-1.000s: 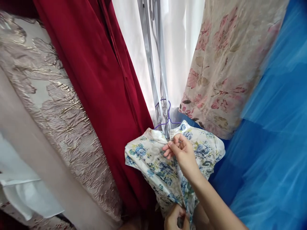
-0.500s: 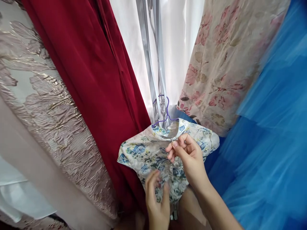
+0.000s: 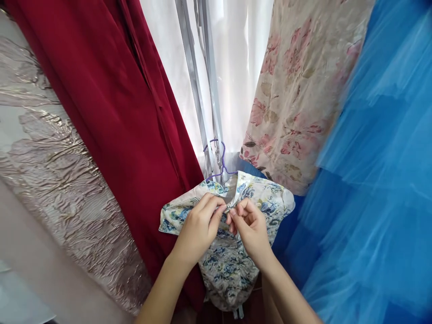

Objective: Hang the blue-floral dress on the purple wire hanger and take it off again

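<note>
A short-sleeved white garment with blue and green flowers hangs on a purple hanger. Its round neckline dips at the middle, and both of my hands meet there. My left hand is closed, thumb and forefinger pinching the neckline edge. Right beside it, my right hand pinches the other side of the same edge, its remaining fingers curled. Between the fingertips a small shiny fastener shows in part; its kind is too small to make out.
Grey ribbons hang behind the hanger, before a white curtain-like cloth. At left hang a dark red garment and a textured pinkish fabric. To the right are a pink-flowered cloth and layered blue tulle.
My left hand has risen from below the neckline to pinch its edge beside my right hand. The right hand keeps its pinch. The view has shifted slightly right.
</note>
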{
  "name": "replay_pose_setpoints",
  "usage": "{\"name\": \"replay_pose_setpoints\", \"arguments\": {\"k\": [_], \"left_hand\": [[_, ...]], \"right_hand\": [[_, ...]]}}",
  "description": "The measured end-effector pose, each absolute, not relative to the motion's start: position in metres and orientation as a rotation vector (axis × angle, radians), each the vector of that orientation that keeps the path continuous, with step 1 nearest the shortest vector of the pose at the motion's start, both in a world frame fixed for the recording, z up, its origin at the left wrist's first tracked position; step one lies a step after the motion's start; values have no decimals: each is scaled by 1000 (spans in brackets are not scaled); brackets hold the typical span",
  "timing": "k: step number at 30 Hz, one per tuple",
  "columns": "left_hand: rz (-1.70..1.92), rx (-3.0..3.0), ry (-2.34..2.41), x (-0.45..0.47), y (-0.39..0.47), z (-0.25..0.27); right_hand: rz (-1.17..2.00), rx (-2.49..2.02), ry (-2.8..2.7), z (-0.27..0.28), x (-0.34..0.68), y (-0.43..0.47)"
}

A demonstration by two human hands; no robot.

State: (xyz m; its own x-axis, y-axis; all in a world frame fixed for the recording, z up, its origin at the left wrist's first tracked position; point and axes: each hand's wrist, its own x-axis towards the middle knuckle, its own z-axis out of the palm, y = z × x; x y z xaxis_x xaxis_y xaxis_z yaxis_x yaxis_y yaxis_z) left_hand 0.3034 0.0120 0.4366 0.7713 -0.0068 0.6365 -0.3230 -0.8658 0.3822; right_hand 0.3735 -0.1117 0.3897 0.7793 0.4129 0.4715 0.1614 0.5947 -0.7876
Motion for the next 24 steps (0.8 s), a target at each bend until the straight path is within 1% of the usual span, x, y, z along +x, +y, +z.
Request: {"name": "replay_pose_setpoints", "arguments": {"k": [7,12,16,19,21,24], "left_hand": [[1274,2322,-216,306,2,440],[1507,2180,26,301,19,464],[1471,2356,236,289,69,471],[1537,2270,411,276,116,450],[1564,2049,536,266,142,427],[1466,1660,545,256,161,393]], "right_hand": [[139,-914,-667,387,372,-99],[164,-1062,-544,341,371,-102],[217,-1154,-536,303,354,-122],[193,-1215,-526,293,343,-137],[130,-1233,-482,293,341,-145],[70,-1212,-402,298,343,-155]]}}
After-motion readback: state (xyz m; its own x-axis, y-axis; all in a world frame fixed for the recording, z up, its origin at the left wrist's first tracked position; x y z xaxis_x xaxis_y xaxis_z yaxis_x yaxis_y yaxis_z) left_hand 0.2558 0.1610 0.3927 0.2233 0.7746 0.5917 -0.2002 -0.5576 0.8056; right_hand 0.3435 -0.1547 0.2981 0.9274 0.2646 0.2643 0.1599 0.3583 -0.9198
